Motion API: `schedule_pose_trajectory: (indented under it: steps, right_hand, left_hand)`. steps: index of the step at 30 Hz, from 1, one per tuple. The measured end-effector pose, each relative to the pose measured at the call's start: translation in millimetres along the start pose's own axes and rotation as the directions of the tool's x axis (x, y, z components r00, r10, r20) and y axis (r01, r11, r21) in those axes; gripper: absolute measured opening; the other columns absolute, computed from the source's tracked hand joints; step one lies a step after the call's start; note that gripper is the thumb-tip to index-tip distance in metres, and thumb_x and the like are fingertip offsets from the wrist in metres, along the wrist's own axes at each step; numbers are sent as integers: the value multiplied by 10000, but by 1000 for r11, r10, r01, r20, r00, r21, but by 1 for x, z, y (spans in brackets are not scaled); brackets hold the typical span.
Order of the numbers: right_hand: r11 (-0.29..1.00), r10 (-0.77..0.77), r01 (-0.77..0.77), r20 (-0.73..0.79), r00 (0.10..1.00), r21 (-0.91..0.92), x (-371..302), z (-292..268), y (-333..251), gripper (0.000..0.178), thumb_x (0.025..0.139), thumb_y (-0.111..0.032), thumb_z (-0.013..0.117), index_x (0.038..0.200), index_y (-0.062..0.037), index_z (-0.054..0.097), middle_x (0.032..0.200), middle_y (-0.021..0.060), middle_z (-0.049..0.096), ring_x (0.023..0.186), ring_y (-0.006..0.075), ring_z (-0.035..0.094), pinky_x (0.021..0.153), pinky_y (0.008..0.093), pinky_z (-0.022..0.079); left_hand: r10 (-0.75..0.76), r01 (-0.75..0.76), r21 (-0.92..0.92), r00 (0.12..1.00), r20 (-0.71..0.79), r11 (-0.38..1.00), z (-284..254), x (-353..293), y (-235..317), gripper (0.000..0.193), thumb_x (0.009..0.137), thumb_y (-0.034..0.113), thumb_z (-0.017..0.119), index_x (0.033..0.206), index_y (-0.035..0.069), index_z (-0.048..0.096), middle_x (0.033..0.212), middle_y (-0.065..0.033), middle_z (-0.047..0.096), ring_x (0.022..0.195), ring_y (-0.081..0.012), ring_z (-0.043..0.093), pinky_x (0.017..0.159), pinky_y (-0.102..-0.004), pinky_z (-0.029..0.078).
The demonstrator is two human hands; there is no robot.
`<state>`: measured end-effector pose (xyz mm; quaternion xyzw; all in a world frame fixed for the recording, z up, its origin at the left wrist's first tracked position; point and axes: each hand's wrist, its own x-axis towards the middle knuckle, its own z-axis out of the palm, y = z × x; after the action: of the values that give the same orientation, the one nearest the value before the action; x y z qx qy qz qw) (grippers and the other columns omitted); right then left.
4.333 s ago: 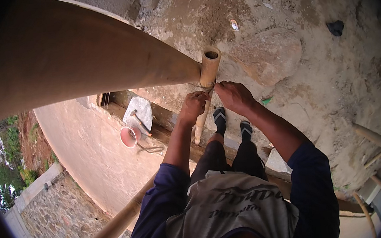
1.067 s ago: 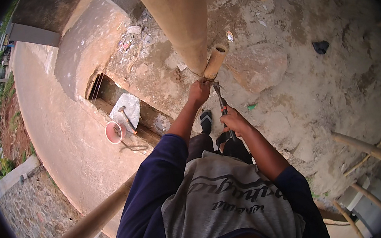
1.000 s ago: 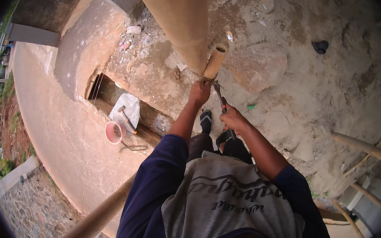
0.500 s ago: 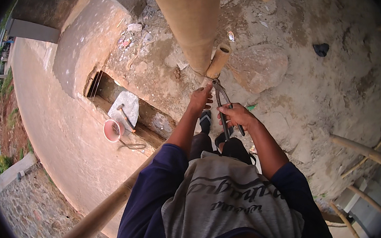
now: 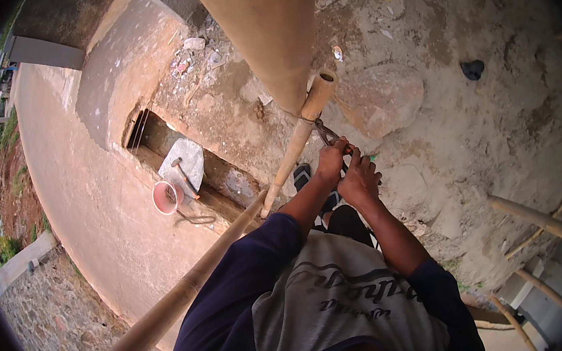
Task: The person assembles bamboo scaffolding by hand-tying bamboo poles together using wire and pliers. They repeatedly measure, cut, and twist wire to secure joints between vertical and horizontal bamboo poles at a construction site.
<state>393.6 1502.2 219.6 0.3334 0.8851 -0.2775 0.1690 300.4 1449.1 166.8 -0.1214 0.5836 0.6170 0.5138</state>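
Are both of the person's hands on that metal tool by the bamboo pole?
Yes, the left hand and right hand both grip the pincers at the bamboo pole.

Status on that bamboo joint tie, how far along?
Done: wire already loops the joint where the bamboo pole meets the thick post. In hand: left hand and right hand together grip pliers, whose tip points at that wire. Left: the tie does not look finished, since the pliers are at it; how tight it is cannot be told from here.
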Motion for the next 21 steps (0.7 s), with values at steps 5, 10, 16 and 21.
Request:
schedule_pose_trajectory:
  steps: [5, 10, 16, 21]
  right_hand:
    - [996, -4, -7, 117, 993, 93, 13, -23, -1, 368, 781, -117, 583, 1103, 52, 525, 956, 251, 631, 912, 375, 644, 775, 476, 510]
    - [810, -86, -186, 426, 901, 557, 12, 0, 5, 309, 785, -152, 579, 1021, 47, 596, 864, 246, 660, 866, 351, 664, 724, 404, 524]
    - [713, -250, 406, -334, 909, 571, 36, 140, 5, 325, 771, -141, 713, 1050, -25, 591, 892, 126, 647, 845, 290, 659, 701, 409, 514]
    - [461, -163, 341, -300, 940, 819, 63, 198, 10, 296, 839, -146, 644, 1093, -16, 566, 913, 102, 649, 834, 260, 662, 689, 356, 534]
  left_hand:
    - [157, -162, 314, 987, 39, 935, -11, 7, -13, 335, 849, 282, 563, 903, -48, 587, 838, -122, 629, 823, -226, 592, 736, -353, 453]
    - [215, -77, 651, 967, -134, 755, -19, -16, -3, 482, 748, 353, 624, 936, -85, 557, 837, -213, 629, 838, -289, 628, 723, -409, 484]
    - [434, -210, 849, 901, -24, 484, -65, 12, -42, 500, 730, 285, 678, 1022, -61, 466, 904, -291, 609, 844, -458, 599, 756, -472, 479]
    - [421, -319, 828, 900, 112, 461, -81, 28, -38, 575, 773, 340, 716, 1114, -47, 462, 1013, -270, 595, 931, -389, 617, 785, -458, 500]
